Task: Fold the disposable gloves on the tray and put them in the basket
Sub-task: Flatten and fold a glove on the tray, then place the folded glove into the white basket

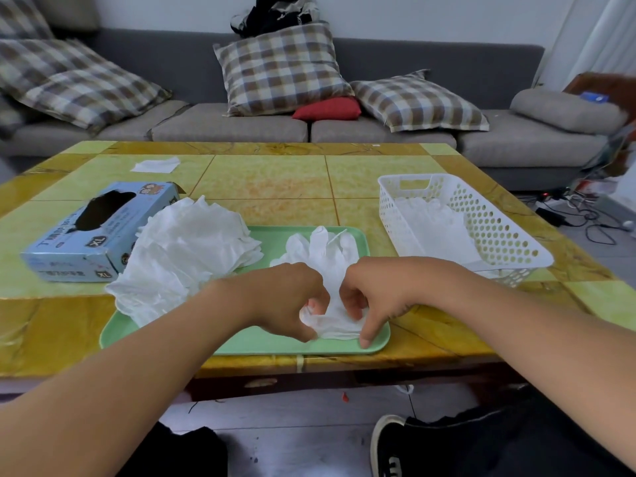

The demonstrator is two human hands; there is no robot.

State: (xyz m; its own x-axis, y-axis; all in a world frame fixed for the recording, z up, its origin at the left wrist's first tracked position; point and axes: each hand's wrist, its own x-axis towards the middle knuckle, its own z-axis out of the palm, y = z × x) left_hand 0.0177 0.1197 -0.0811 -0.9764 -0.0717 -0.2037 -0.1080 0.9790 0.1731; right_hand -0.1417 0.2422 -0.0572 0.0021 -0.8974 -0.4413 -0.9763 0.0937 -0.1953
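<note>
- Both hands work at the near end of the tray (241, 342), on one glove (330, 266) laid flat with its fingertips pointing away from the person.
- The left hand (289, 297) has its fingers curled round the glove's cuff; the right hand (371, 294) pinches the cuff's other side, with one finger stretched down to the tray's near rim.
- To fold well, I would lift both cuff corners together, carry them level toward the fingertips, then press the crease flat so no air stays trapped.
- Left on the tray lies a pile (182, 256) of loose gloves, spilling over the tray's edge onto the counter (268, 180).
- Right, just beside the tray, the basket (488, 225) already holds some gloves.
- Far left, the blue box (96, 232) reads "XL" on its top and its end; the other print is too small to read.
</note>
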